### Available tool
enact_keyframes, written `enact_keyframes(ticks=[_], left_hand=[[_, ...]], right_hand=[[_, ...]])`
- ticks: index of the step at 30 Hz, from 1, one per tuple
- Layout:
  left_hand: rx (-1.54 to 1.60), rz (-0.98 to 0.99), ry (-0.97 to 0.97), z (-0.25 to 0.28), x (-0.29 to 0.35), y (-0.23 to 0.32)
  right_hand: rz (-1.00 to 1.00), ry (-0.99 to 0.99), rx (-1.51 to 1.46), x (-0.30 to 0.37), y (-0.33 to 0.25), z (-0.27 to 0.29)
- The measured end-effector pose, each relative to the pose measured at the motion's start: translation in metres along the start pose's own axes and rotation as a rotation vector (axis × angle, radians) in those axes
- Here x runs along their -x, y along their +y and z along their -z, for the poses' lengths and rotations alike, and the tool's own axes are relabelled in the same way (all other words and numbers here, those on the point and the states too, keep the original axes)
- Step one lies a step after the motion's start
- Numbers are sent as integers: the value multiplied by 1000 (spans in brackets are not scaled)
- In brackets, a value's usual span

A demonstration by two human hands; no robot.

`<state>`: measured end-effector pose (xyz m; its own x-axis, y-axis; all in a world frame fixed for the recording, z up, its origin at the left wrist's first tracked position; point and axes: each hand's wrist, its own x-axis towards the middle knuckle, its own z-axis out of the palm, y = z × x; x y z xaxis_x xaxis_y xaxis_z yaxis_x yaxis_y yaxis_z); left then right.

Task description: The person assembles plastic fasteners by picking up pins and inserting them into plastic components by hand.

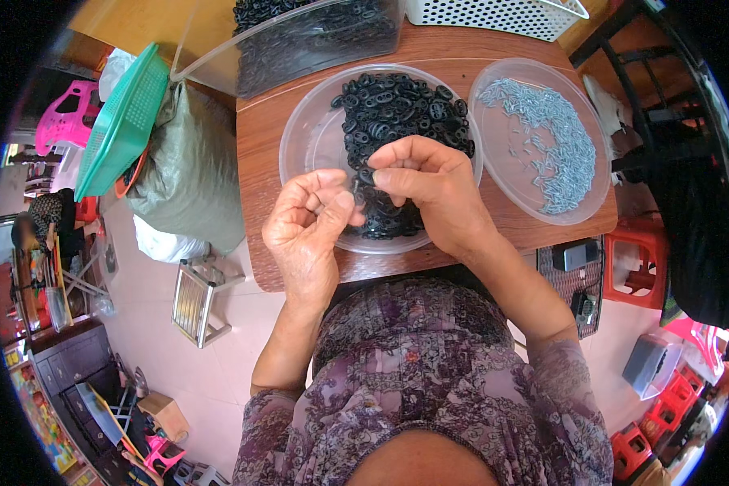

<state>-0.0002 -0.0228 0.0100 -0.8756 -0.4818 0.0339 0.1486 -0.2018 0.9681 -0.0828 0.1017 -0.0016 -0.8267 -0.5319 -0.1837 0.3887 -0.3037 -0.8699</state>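
Observation:
Over a round clear plastic tray [306,134], both of my hands work close together. My right hand [429,182] is closed, with a small black oval plastic piece [366,175] pinched between thumb and finger. Close beside it, my left hand [306,223] has its fingers curled and its thumb near the fingertips. Whatever those fingertips hold is too small to make out. Beneath the hands lies a pile of black oval pieces with holes [405,109]. A second round tray [500,166] at the right carries many thin, silvery-blue screw-like pins [560,146].
The trays rest on a brown wooden table [261,202]. Behind them stand a clear bin [320,61] of black pieces and a white perforated basket [502,18]. A green basket [117,121] and a large sack [190,170] are left; a red stool [636,263] is right.

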Motion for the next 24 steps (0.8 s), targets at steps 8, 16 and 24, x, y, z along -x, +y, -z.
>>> enact_keyframes(ticks=[8, 16, 24], left_hand=[[-27, 56, -59, -5, 1, 8], [-105, 18, -53, -3, -1, 3], [-149, -14, -41, -2, 0, 1]], right_hand=[[-121, -5, -88, -4, -5, 2], [-72, -40, -17, -5, -3, 2], [-51, -78, 90, -6, -2, 4]])
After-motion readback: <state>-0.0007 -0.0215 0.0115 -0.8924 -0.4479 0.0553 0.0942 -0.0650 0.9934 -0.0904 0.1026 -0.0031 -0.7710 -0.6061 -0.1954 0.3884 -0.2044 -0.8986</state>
